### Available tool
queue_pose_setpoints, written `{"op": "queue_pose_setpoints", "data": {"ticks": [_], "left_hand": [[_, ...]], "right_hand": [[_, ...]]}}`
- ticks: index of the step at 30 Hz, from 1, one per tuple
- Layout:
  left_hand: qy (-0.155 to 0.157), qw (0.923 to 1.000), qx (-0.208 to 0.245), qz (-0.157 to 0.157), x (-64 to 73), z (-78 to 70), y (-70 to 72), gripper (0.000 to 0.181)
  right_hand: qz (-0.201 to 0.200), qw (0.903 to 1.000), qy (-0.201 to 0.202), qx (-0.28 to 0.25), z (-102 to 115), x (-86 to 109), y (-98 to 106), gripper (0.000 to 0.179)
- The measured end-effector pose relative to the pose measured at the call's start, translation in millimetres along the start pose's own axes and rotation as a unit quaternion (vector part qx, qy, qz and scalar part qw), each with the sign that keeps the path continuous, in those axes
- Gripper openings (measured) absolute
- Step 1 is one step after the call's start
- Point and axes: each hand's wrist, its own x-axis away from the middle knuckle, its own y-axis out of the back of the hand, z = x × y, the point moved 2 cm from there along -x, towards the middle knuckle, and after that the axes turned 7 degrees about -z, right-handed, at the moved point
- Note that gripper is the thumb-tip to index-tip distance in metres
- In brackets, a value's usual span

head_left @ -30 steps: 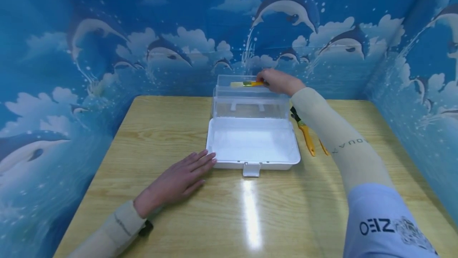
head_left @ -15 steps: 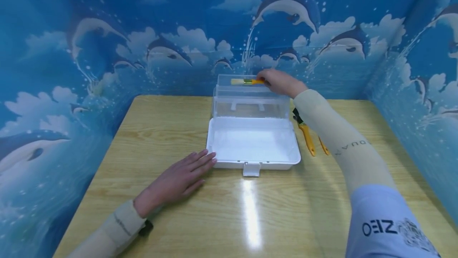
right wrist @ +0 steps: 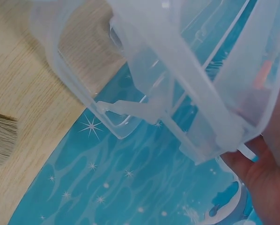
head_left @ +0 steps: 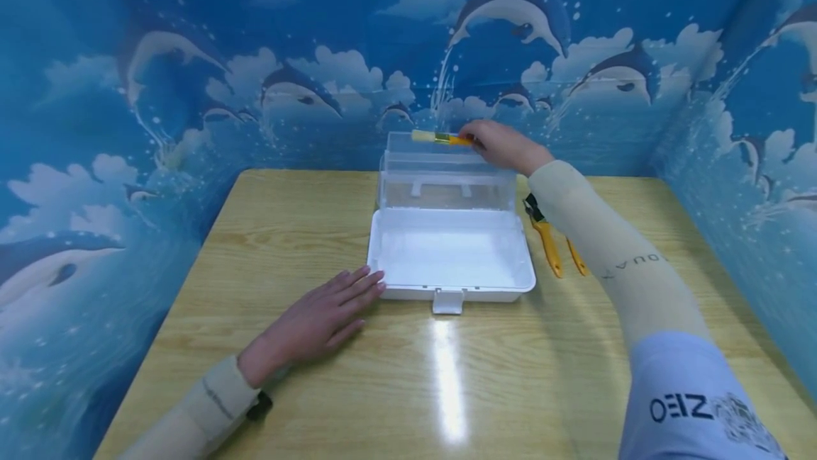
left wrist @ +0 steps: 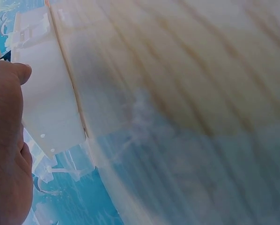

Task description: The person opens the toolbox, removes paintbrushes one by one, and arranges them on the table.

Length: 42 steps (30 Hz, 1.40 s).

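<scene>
A white plastic box stands unfolded on the table, its translucent upper trays raised at the back. Above the topmost tray, my right hand pinches the yellow handle of a paintbrush with pale bristles pointing left. In the right wrist view, the right hand is partly behind clear plastic, through which an orange patch shows. My left hand lies with fingers extended, fingertips touching the box's front left corner. The left wrist view shows that hand beside the white box wall.
Right of the box, two more orange-handled brushes lie on the table, one brush and another handle partly under the right sleeve. A latch hangs at the box front. A dolphin-print backdrop closes the back and sides.
The right hand has lifted the paintbrush slightly, from in front of the top tray towards its upper edge. The right forearm has shifted a little to the right. The left hand stays put.
</scene>
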Motion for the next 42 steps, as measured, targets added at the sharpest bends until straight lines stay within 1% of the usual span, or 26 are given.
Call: {"op": "queue_pose_setpoints", "data": {"ticks": [4,14,20,27,36,42], "left_hand": [[0.002,1.0,-0.004,0.004,-0.1,0.2,0.3,0.066],[-0.003,1.0,-0.005,0.0,-0.6,-0.7,0.7,0.066],[-0.002,0.9999,-0.009,0.006,-0.5,-0.6,0.8,0.064],[-0.004,1.0,-0.006,0.003,-0.2,-0.4,0.6,0.064],[-0.004,1.0,-0.007,0.005,-1.0,-0.2,1.1,0.064],[-0.008,0.9999,-0.01,0.001,-1.5,-0.1,0.3,0.065]], "right_hand": [[-0.008,0.9999,0.005,-0.008,1.4,3.0,2.8,0.034],[-0.025,0.9995,0.019,-0.001,0.7,6.6,3.1,0.033],[-0.029,0.9994,0.02,0.004,0.2,9.3,3.2,0.033],[-0.025,0.9992,0.026,0.016,1.5,13.4,1.9,0.033],[-0.034,0.999,0.023,0.013,1.1,18.4,3.7,0.034],[-0.053,0.9984,0.017,0.008,-1.0,26.8,9.4,0.035]]}}
